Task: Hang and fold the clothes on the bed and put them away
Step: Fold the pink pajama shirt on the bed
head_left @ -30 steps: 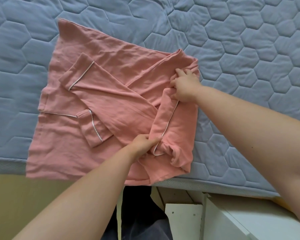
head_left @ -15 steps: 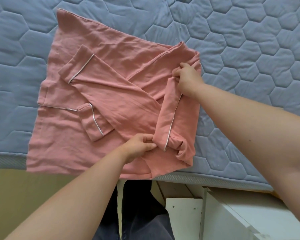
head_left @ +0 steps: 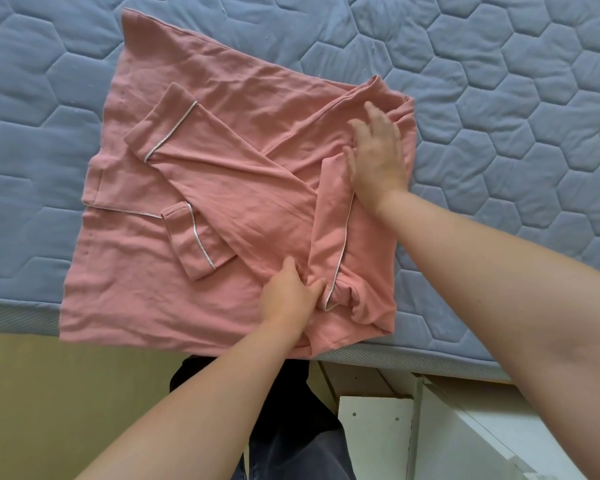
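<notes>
A pink pyjama shirt (head_left: 194,161) with white piping lies flat on the blue quilted bed (head_left: 499,98), both sleeves folded across its back and its near hem over the mattress edge. The collar end at the right is folded into a narrow strip. My right hand (head_left: 378,157) lies flat with spread fingers on the far end of that strip, slightly blurred. My left hand (head_left: 290,299) rests on the near end of the strip, fingers bent into the cloth beside the piped edge; whether it pinches the cloth is unclear.
The mattress edge (head_left: 413,358) runs along the front. Below it are a yellowish floor (head_left: 66,393), my dark trousers (head_left: 291,427) and a white furniture piece (head_left: 465,434) at the lower right. Bare quilt stretches to the right and far side.
My right hand has let go of the collar fold and now lies flat on it. The folded strip has settled down onto the shirt. My left hand has stayed at the near end.
</notes>
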{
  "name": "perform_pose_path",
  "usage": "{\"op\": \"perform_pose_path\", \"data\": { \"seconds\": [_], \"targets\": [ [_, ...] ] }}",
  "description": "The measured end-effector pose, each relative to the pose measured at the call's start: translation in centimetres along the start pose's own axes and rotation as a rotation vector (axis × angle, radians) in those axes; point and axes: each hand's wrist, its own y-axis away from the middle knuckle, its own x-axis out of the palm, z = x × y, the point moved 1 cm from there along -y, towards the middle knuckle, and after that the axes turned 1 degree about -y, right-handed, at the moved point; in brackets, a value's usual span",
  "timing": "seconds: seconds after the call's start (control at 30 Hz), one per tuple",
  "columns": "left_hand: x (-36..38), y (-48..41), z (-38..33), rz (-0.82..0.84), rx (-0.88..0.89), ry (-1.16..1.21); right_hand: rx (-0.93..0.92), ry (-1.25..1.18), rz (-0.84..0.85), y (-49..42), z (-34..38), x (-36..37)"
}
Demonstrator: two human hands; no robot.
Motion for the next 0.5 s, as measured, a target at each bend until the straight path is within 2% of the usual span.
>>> {"op": "perform_pose_path", "data": {
  "seconds": [0.07, 0.1, 0.13, 0.17, 0.2, 0.23, 0.27, 0.3, 0.4, 0.43, 0.5],
  "targets": [
    [-0.6, 0.1, -0.1, -0.198, 0.272, -0.066, 0.058, -0.090, -0.198, 1.2, -0.5, -0.6],
    [-0.6, -0.1, -0.2, -0.293, 0.444, -0.113, 0.043, -0.097, -0.221, 1.9, -0.9, -0.8],
    [-0.5, -0.4, -0.4, -0.364, 0.596, -0.175, 0.000, -0.062, -0.148, 2.4, -1.4, -0.7],
    [-0.4, -0.8, -0.7, -0.362, 0.704, -0.274, -0.057, 0.024, -0.008, 3.0, -2.0, -0.6],
    [-0.2, -1.3, -1.1, -0.273, 0.759, -0.408, -0.085, 0.127, 0.160, 3.6, -2.7, -0.2],
    [0.0, -1.7, -1.4, -0.151, 0.768, -0.551, -0.056, 0.204, 0.283, 4.1, -3.7, 0.0],
    [0.3, -2.2, -1.6, -0.016, 0.735, -0.678, 0.040, 0.231, 0.335, 4.4, -4.9, 0.3],
    [0.4, -2.6, -1.8, 0.070, 0.693, -0.753, 0.177, 0.198, 0.308, 4.7, -5.8, 0.2],
    [0.2, -2.9, -2.6, 0.095, 0.623, -0.780, 0.633, -0.116, 0.004, 5.1, -7.9, -0.3],
    [0.1, -2.8, -2.8, 0.081, 0.623, -0.749, 0.725, -0.258, -0.030, 5.4, -8.2, -0.2],
    [0.0, -2.3, -2.9, 0.065, 0.624, -0.721, 0.828, -0.511, 0.081, 6.6, -8.1, 0.4]
  ]
}}
